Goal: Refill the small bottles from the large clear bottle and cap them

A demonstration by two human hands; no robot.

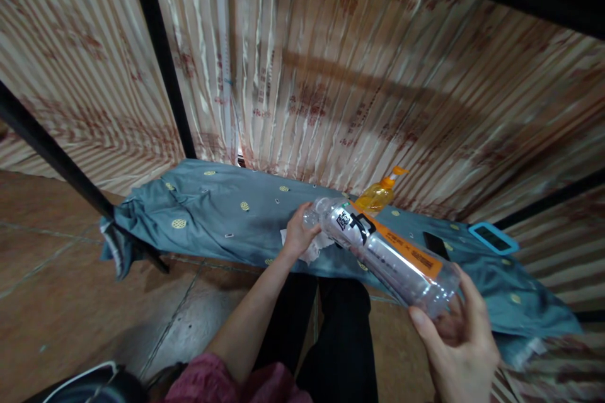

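A clear plastic bottle (401,261) with an orange label and black characters is held slanted across the middle of the view. My right hand (466,343) grips its base at the lower right, thumb on the near side and fingers on the far side. Around the neck end, my left hand (300,233) is closed, its fingers partly hidden. Beneath that hand lies a crumpled white tissue or cloth (312,250). Just behind the bottle stands a pump bottle (375,196) of yellow liquid with an orange pump head.
A grey-blue patterned cloth (227,201) covers the low bench in front of my knees. On its right side lie a dark phone-like object (435,244) and a blue-framed object (494,239). Black poles (163,56) and a striped curtain (321,94) enclose the space.
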